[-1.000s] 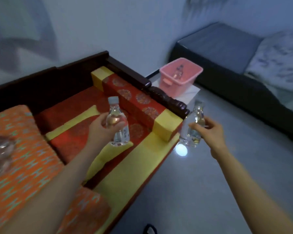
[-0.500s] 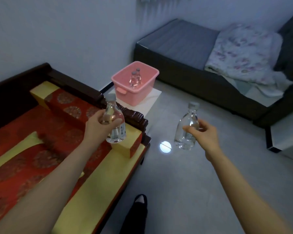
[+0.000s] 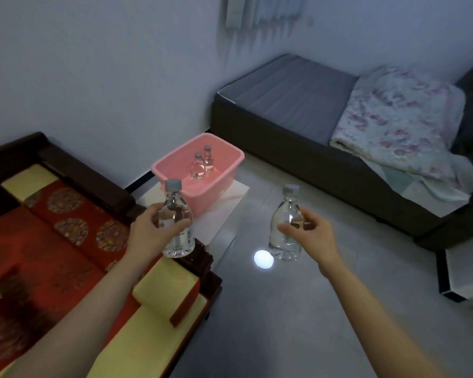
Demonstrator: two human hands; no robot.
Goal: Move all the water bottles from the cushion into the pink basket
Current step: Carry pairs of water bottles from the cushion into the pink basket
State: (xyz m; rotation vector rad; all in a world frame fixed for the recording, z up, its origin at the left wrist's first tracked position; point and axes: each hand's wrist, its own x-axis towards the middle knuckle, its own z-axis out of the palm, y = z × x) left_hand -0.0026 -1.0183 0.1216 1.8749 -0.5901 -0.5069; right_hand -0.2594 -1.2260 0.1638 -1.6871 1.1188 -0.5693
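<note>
A pale-walled room with a grey floor (image 3: 284,323) holds a dark bed (image 3: 298,110) against the far wall, a floral quilt (image 3: 399,126) heaped on its right half. At the left stands a dark wooden bench (image 3: 88,175) carrying a red and yellow cushion (image 3: 66,249). Between the bench's far end and the bed, the pink basket (image 3: 172,170) sits on a white board (image 3: 224,203) on the floor; two water bottles (image 3: 198,166) stand upright inside it near the middle. The left hand (image 3: 150,233) grips a clear bottle (image 3: 176,222) upright over the bench's right edge, fingers curled round its body. The right hand (image 3: 311,241) holds a second bottle (image 3: 286,225) upright above the floor, thumb and fingers pinching its middle. A bright light spot (image 3: 263,259) lies on the floor below it.
</note>
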